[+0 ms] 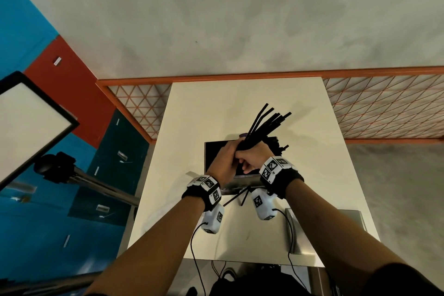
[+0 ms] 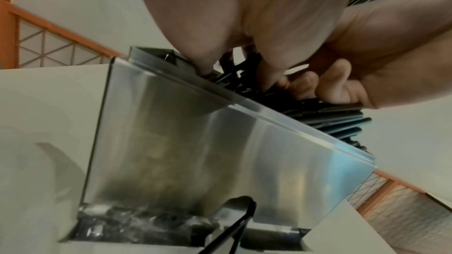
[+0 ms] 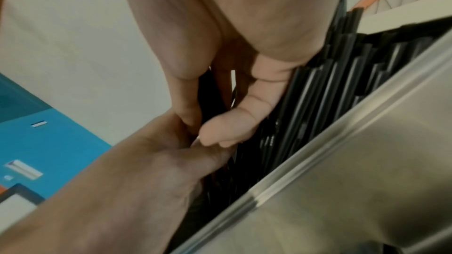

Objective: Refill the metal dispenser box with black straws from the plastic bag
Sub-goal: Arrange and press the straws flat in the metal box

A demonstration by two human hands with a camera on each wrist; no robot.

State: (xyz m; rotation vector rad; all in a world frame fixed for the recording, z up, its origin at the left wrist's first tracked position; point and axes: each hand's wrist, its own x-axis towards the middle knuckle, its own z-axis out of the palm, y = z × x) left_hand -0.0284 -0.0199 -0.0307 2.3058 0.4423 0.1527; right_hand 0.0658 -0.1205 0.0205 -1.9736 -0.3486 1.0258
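The metal dispenser box (image 1: pixel 231 186) stands open in the middle of the white table (image 1: pixel 192 115). Both hands hold one bundle of black straws (image 1: pixel 266 122) over its open top. The straws fan up and to the right. My left hand (image 1: pixel 223 158) wraps the bundle's lower end from the left, and my right hand (image 1: pixel 252 158) grips it from the right. In the left wrist view the left fingers (image 2: pixel 266 69) reach into the box (image 2: pixel 195 142) among straws (image 2: pixel 337 123) lying inside. The right fingers (image 3: pixel 244 119) curl against the straws (image 3: pixel 318 94). Two straws (image 1: pixel 234 198) poke from the box's front.
A flat metal piece (image 1: pixel 336 228) lies on the table at the near right. Something pale and translucent (image 2: pixel 56 161) lies left of the box. An orange mesh fence (image 1: pixel 384 103) runs behind the table. A light panel on a stand (image 1: pixel 28 122) is at the left.
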